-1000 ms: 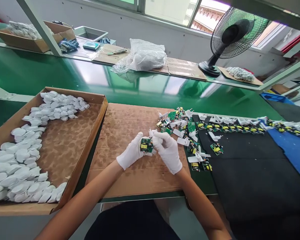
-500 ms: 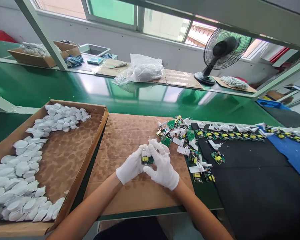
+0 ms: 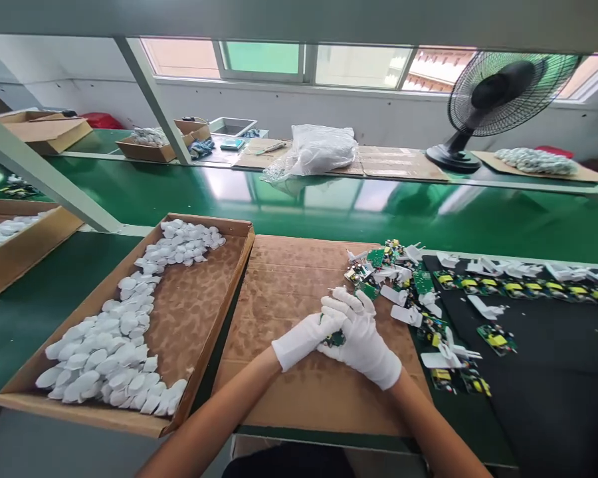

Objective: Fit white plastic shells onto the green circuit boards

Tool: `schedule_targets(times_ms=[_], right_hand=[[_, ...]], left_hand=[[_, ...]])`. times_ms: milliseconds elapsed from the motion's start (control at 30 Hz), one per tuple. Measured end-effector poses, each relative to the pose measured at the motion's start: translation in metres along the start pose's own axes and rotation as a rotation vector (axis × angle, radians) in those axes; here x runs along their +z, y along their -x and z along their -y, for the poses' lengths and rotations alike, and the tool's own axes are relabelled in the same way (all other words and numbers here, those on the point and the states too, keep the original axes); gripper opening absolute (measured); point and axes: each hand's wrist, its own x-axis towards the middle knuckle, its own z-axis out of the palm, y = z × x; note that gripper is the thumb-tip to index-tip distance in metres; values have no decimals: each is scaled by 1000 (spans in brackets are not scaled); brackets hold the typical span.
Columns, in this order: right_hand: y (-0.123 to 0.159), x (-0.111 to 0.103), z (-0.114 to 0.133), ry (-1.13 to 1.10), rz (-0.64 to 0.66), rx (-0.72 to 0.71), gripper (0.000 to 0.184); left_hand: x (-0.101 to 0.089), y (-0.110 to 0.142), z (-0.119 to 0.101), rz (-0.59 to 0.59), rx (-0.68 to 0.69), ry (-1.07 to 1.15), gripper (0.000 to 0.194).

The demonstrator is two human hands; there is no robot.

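Observation:
Both my hands wear white gloves and meet over the cardboard sheet [image 3: 289,285]. My left hand [image 3: 309,335] is closed on a small green circuit board [image 3: 335,338], which the fingers mostly cover. Wrapped around the same board from the right is my right hand [image 3: 361,338]. A white tip pokes out above the fingers; the rest of that part is hidden. Just right of my hands lies a heap of circuit boards with white plastic pieces [image 3: 396,275], spilling down toward a white blade-like piece [image 3: 441,358].
Left of the sheet stands a shallow cardboard box [image 3: 249,245] holding many white rounded pieces [image 3: 104,358]. On the right, a black mat [image 3: 553,385] carries a row of boards [image 3: 533,289]. Behind are a green bench surface [image 3: 204,199], a plastic bag [image 3: 323,149] and a fan [image 3: 498,93].
My right hand has gone from pinching at the board's top to wrapping over it, and both hands have closed together. The board is now mostly covered. The view has swung left.

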Motion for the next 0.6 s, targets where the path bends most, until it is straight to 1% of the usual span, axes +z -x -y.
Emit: schedule_targets(times_ms=[33,100,200,267,300,367,400,500,567,600], right_hand=[[0,-1,0,-3,10,-12,49],[1,-1,1,1,29,-2,51],[1,-2,3,0,55,61,70],[0,-2,5,-11,61,88,79],[0,-1,6,-18,61,96,78],[0,-1,7,-34,49,106,68],[0,-1,8,-43,36,110,63],[0,-1,8,-66,-6,95,51],[0,-1,7,-73,-25,77,47],[0,0,7,-76,-23,75,45]], left_hand=[[-1,0,1,3,3,-38,30],[-1,3,0,8,10,-126,27],[4,11,-7,-44,91,-296,31],[7,15,-11,-99,121,-316,33],[8,15,-12,-124,121,-309,33],[7,15,-11,-161,122,-302,33],[5,14,-10,-156,125,-296,33],[0,11,-6,-87,135,-262,31],[1,11,-7,-51,117,-311,31],[2,12,-9,-53,105,-368,32]])
